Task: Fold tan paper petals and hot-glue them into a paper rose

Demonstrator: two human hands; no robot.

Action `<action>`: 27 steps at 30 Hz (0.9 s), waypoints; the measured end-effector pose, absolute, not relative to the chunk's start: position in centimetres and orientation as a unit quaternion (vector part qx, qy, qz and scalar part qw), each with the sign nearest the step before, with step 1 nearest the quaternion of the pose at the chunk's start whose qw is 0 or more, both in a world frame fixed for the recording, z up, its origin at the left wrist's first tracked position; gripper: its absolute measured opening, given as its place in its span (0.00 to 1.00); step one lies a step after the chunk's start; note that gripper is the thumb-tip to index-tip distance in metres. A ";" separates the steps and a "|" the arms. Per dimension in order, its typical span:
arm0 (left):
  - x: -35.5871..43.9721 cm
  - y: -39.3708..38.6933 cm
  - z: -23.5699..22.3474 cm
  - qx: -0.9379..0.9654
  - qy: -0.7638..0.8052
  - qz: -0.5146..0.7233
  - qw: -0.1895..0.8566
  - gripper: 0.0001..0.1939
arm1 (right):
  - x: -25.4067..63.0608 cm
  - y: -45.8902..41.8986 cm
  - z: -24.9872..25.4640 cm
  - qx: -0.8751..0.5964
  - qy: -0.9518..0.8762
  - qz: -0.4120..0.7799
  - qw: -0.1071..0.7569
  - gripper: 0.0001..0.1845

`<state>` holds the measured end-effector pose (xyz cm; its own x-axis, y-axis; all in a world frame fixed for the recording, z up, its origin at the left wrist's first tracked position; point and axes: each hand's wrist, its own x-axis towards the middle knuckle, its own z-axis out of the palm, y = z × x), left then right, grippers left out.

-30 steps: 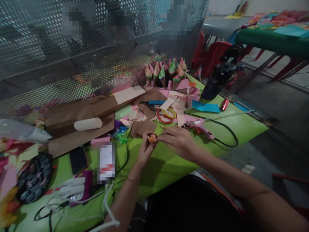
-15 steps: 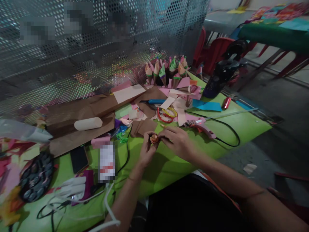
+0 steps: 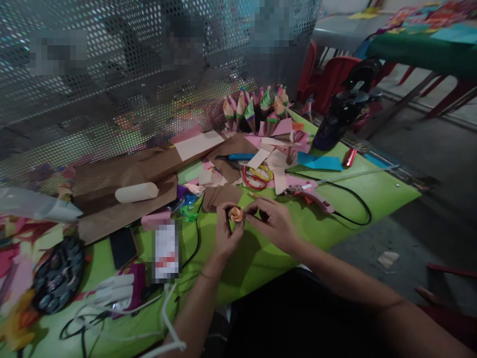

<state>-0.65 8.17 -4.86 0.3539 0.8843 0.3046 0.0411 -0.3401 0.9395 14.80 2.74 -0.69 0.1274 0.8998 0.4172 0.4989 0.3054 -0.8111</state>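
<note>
- Orange paper swirl (image 3: 236, 214), one: upturned in the fingers, over the near middle of the green bench (image 3: 391, 189). Whatever sits beneath it is hidden.
- Step in hand, my reading: shaping or seating the swirl's folds. Next move seems to call for a light, steady hold so the curl isn't crushed.
- Sweep from far left: dark oval piece with round hollows (image 3: 61, 276), one; phone (image 3: 123, 247), one; white roll (image 3: 136, 192), one, lying on brown paper.
- Left hand (image 3: 228, 233): wrapped round the swirl, gripping it. Brown paper pieces (image 3: 221, 195) just beyond, overlapping; count unclear.
- Behind, standing paper cones (image 3: 250, 115), at least six; rear ones overlap. Blue cutter (image 3: 242, 157), one. Scissor handles (image 3: 255, 179): one red, one yellow.
- Right hand (image 3: 276, 221): fingers bent, tips at the swirl's right edge; cannot tell whether they pinch it.
- Pink glue gun (image 3: 318, 197), one, just beyond that hand.
- Far right: dark bottle (image 3: 337, 122), one; small red cylinder (image 3: 350, 157), one.
</note>
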 end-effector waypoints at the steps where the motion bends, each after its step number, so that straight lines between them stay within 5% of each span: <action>1: -0.6 8.1 -4.7 0.681 0.341 0.456 0.461 0.16 | 14.7 2.7 -0.7 -0.555 -0.629 0.200 0.506 0.05; 15: -0.6 8.0 -4.2 0.729 0.338 0.428 0.414 0.14 | 14.5 2.8 -0.6 -0.582 -0.605 0.231 0.492 0.06; 27: -0.7 8.0 -4.2 0.718 0.314 0.432 0.447 0.16 | 14.9 2.9 -0.7 -0.592 -0.668 0.139 0.429 0.08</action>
<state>-0.68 7.96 -4.25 0.4298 0.8368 0.3391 0.0656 -0.4035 0.9126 14.89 2.89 -0.65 0.0691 0.9103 0.4082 0.6726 0.2597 -0.6930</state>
